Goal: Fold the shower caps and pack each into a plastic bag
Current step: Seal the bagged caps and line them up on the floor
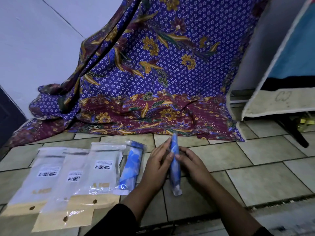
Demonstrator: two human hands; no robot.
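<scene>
A blue and white shower cap (pixel 174 166), folded into a long narrow strip, stands on edge between my hands above the tiled floor. My left hand (pixel 157 165) presses its left side and my right hand (pixel 190 163) grips its right side. A second folded blue cap (pixel 131 166) lies inside a clear plastic bag just left of my left hand. Three flat plastic bags with barcode labels and tan header cards lie in an overlapping row at the left: near (pixel 35 183), middle (pixel 68 189), far (pixel 104 169).
A purple and maroon floral cloth (pixel 162 74) hangs down the wall and spreads onto the floor behind my hands. A white-edged board (pixel 272 103) leans at the right. A dark cable (pixel 109 46) runs diagonally across the cloth.
</scene>
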